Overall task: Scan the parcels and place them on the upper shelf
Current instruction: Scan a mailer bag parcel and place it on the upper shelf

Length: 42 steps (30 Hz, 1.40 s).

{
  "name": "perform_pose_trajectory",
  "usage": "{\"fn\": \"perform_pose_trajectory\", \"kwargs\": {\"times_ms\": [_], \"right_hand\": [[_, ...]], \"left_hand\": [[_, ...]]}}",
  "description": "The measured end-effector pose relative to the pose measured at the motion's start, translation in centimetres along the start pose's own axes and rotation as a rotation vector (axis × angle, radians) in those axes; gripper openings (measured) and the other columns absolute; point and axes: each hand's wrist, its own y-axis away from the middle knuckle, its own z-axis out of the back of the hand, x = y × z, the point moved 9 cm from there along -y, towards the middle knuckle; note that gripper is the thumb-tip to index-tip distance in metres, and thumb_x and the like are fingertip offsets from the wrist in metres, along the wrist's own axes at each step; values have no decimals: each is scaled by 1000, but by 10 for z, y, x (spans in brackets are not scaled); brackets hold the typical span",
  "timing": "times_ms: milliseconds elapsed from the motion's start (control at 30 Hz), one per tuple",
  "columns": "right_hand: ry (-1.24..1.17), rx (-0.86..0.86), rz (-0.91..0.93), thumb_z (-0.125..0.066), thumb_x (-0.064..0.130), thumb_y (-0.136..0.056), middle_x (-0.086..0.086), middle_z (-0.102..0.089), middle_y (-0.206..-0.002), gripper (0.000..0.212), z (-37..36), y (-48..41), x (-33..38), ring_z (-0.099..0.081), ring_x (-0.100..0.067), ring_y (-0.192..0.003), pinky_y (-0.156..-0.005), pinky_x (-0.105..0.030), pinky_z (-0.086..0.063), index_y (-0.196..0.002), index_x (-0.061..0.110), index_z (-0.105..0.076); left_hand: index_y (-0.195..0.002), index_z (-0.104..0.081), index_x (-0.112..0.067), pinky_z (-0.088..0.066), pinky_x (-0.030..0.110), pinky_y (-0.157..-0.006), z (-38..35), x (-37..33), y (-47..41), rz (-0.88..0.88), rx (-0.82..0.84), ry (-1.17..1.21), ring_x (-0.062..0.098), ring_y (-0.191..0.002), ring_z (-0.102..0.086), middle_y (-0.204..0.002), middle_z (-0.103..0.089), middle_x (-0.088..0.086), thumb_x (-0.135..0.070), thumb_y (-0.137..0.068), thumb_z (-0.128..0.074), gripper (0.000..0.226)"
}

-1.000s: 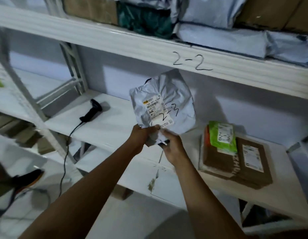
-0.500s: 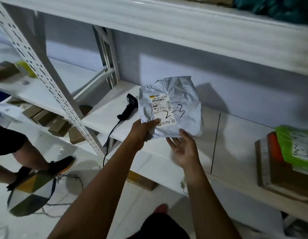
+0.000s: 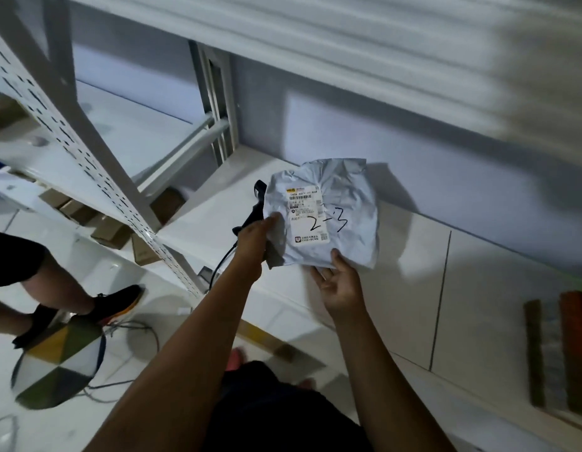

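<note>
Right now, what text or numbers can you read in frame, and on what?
"2-3": handwritten in black marker, running from the white shipping label onto the crumpled grey plastic mailer bag.
Printed lines, barcode and QR code on that label: too small and blurred to read.
Brown and orange parcel stack at the right edge: blurred, nothing readable.

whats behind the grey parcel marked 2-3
A black scanner pokes out past the left edge of the grey parcel, lying on the white shelf, its cable dropping over the front. The parcel and the left hand gripping it cover the scanner's lower part.
</note>
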Motion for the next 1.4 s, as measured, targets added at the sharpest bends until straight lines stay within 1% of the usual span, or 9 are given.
{"fn": "perform_pose_trajectory", "kwargs": {"times_ms": [67,233,433,567,700,933,1000,1200,1400], "right_hand": [[-8,-68,1,-60,12,-98,-13,-74,-117,29,10,-12,-5,-70,-31,-106,-77,-42,-60,-127,11,-64],[30,-290,-39,-61,4,-95,-17,-65,-96,21,22,-27,-27,-63,-29,-81,-52,-34,-58,-115,5,-63],[45,-372,69,-68,6,-91,-16,-66,-114,30,23,-34,-20,-63,-30,-94,-71,-43,-55,-121,10,-62],[53,-396,95,-69,7,-91,-15,-68,-112,17,25,-34,-23,-65,-30,-93,-70,-43,-55,-107,12,-66],[72,-421,93,-68,7,-91,-15,-69,-121,37,23,-34,-21,-67,-30,-97,-69,-41,-56,-127,9,-64],[58,-404,90,-66,4,-92,-17,-65,-125,32,22,-36,-22,-63,-32,-97,-74,-45,-54,-124,8,-61],[50,-421,86,-63,2,-93,-17,-62,-122,28,20,-38,-23,-62,-32,-95,-79,-47,-51,-121,8,-58],[65,-489,48,-66,4,-90,-19,-64,-119,17,21,-39,-24,-62,-32,-97,-73,-45,-52,-106,7,-63],[72,-502,33,-67,3,-89,-21,-64,-122,41,21,-39,-21,-62,-37,-103,-69,-45,-53,-129,3,-57]], "left_hand": [[-92,-74,-10,-53,36,-69,14,-10,-15,-66,-75,-71,28,-75,-65,-87,-72,15,-12,-91,-68,6],[-67,-69,-11,-51,32,-71,33,-42,-58,-152,-168,-673,30,-78,-67,-75,-69,14,-7,-81,-66,15],[-89,-64,-5,-51,34,-74,18,-58,-93,-145,-54,-1188,34,-88,-66,-89,-67,12,-24,-86,-62,19],[-94,-61,-8,-50,34,-72,12,-48,-103,-208,23,-1294,35,-90,-68,-96,-70,14,-28,-88,-63,20],[-105,-65,-2,-52,36,-76,9,-48,-104,-291,38,-1381,37,-99,-69,-104,-72,17,-25,-91,-65,27],[-101,-66,12,-59,47,-76,28,-52,-133,33,178,-865,34,-78,-67,-90,-69,27,-26,-67,-82,54],[-102,-68,15,-61,52,-78,23,-57,-129,119,260,-687,37,-73,-70,-86,-70,27,-15,-75,-78,41],[-92,-65,-5,-59,40,-69,-12,-77,-107,236,566,-482,27,-72,-72,-82,-67,10,-6,-91,-66,2],[-88,-62,-9,-52,32,-54,-20,-61,-95,331,553,-558,26,-61,-68,-67,-64,6,-18,-93,-67,11]]}}
